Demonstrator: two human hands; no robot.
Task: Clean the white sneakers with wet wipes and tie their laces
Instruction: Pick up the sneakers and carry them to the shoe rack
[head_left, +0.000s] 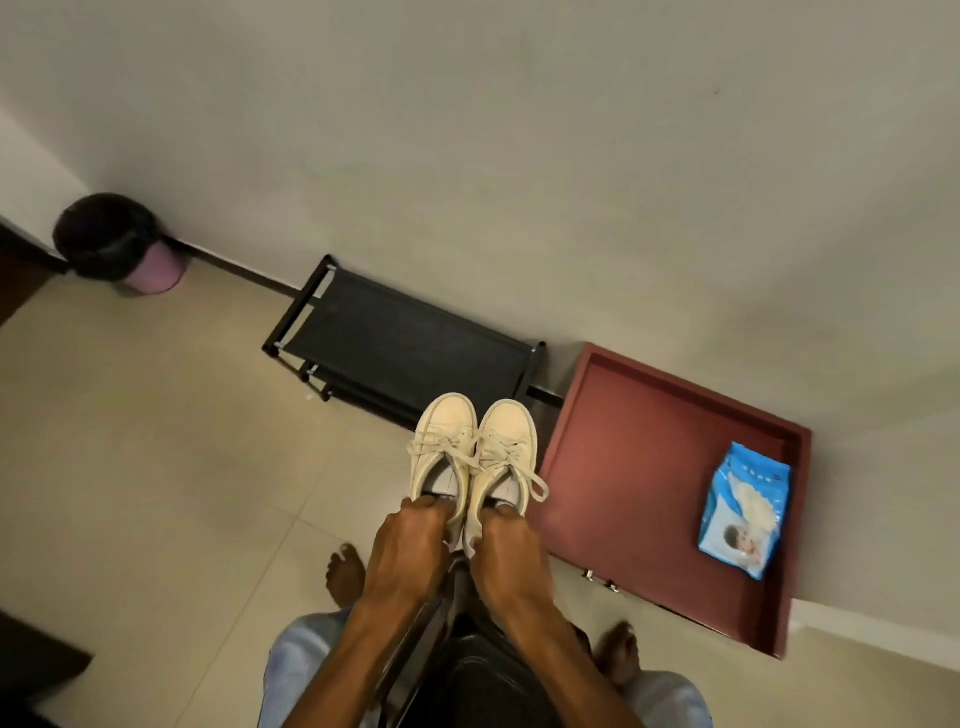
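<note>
Two white sneakers hang side by side in the air above the tiled floor, toes pointing away from me, their laces loose and untied. My left hand (410, 551) grips the heel opening of the left sneaker (441, 447). The heel opening of the right sneaker (501, 452) is gripped by my right hand (511, 553). A blue pack of wet wipes (744, 506) lies on the red-brown low table (623, 467) to the right, apart from both hands.
A black shoe rack (400, 343) stands against the wall just beyond the sneakers. A pink bin (117, 244) with a black liner sits in the far left corner. My bare feet and a dark stool are below my arms.
</note>
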